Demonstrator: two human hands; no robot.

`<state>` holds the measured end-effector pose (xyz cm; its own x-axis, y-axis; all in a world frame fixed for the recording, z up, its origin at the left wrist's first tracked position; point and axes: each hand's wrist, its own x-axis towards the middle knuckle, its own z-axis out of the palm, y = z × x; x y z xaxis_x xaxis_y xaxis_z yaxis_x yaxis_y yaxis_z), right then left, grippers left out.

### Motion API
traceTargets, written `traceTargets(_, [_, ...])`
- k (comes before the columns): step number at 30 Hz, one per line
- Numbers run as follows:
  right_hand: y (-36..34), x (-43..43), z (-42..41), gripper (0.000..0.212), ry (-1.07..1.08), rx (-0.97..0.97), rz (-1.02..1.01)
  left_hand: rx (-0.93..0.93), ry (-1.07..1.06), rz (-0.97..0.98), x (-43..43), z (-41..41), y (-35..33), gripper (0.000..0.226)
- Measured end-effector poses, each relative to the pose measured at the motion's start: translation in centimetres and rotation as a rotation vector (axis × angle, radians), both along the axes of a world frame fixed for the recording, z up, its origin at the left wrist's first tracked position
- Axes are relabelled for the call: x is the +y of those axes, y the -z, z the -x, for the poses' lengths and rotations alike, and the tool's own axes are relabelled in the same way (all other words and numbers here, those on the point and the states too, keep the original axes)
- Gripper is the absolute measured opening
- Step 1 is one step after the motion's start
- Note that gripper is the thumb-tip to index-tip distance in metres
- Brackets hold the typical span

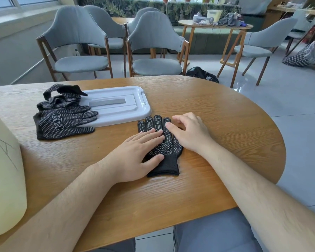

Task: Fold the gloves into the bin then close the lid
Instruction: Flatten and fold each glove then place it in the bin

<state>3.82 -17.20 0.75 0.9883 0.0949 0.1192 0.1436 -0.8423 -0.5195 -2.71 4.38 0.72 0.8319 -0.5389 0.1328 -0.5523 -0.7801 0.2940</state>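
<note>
A black dotted glove point(168, 151) lies flat on the wooden table point(225, 124), fingers pointing away from me. My left hand point(136, 153) rests palm down on its left side, fingers apart. Curled over the glove's right edge near the fingers is my right hand point(187, 131); I cannot tell whether it pinches the fabric. A pile of several more black dotted gloves point(62, 113) sits to the left, partly on the grey bin lid point(116, 104). The pale bin point(4, 179) stands at the near left edge of the view.
Grey upholstered chairs point(153, 44) stand close behind the table's far edge. A black bag point(202, 73) lies on the floor beyond the table. Another round table point(215, 26) with cloth items stands further back.
</note>
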Motion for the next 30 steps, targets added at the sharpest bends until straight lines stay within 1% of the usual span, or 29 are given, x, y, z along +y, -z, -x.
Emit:
traceTargets(2, [-0.4, 0.7, -0.7, 0.046, -0.006, 0.012, 0.026, 0.004, -0.003, 0.002, 0.0, 0.0, 0.0, 0.062])
traceTargets(5, [-0.8, 1.0, -1.2, 0.025, -0.052, -0.008, -0.026, 0.015, -0.006, 0.006, 0.0, 0.0, 0.0, 0.062])
traceTargets(8, [-0.5, 0.6, -1.3, 0.015, -0.092, -0.029, -0.11, 0.016, -0.005, 0.009, -0.1, -0.1, 0.0, 0.062])
traceTargets(11, [0.1, 0.4, -1.5, 0.014, -0.116, -0.029, -0.237, 0.017, -0.006, 0.018, 0.0, -0.1, 0.2, 0.062])
traceTargets(15, [0.1, 1.0, -2.5, 0.028, -0.087, -0.009, -0.22, 0.002, -0.002, 0.03, 0.1, -0.3, 0.3, 0.065])
traceTargets(16, [0.1, 1.2, -2.7, 0.027, -0.084, 0.0, -0.202, 0.001, -0.001, 0.03, 0.1, -0.2, 0.4, 0.067])
traceTargets(19, [0.0, 1.5, -3.2, 0.011, -0.077, 0.017, -0.145, 0.001, -0.002, 0.034, 0.1, -0.2, 0.3, 0.066])
traceTargets(21, [0.2, 1.5, -3.3, 0.008, -0.069, 0.016, -0.143, 0.01, -0.003, 0.034, 0.1, -0.1, 0.3, 0.063])
traceTargets(24, [0.1, 1.4, -3.4, 0.002, -0.067, 0.014, -0.144, -0.004, -0.005, 0.033, 0.1, -0.1, 0.3, 0.065])
traceTargets(26, [-0.2, 1.8, -3.6, 0.016, -0.046, 0.019, -0.13, 0.0, -0.003, 0.033, 0.1, -0.2, 0.3, 0.063])
traceTargets(28, [-0.6, 2.4, -3.7, 0.031, -0.028, 0.035, -0.042, -0.004, 0.0, 0.032, 0.1, -0.2, 0.3, 0.061])
traceTargets(30, [-0.7, 3.0, -4.0, 0.034, -0.027, 0.031, 0.02, -0.01, 0.001, 0.033, 0.1, -0.2, 0.3, 0.061])
